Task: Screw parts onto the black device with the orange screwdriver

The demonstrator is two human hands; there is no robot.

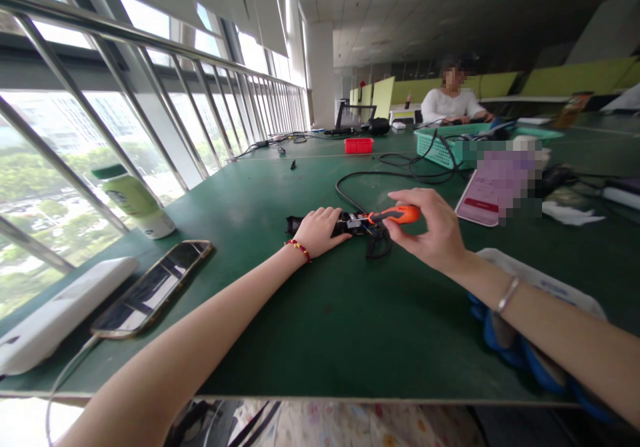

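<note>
My left hand (321,229) lies over a black elongated device (294,225) on the table, its fingers wrapped over the body and pressing it down. At the device's right end, the inside is open, showing small metal parts and thin wires. My right hand (434,230) curls around an orange and grey screwdriver (403,215), with the thumb below the handle and a finger above it. The screwdriver lies almost level, its tip pointing left at the open end of the device. A black cable (345,185) runs from the device toward the back right.
A phone (155,290), white power strip (70,313) and green-capped bottle (133,200) are at left. A red box (359,145) and green basket (435,148) stand behind. At right are another phone (480,197) and blue-grey gloves (505,340). A person (450,105) sits farther back.
</note>
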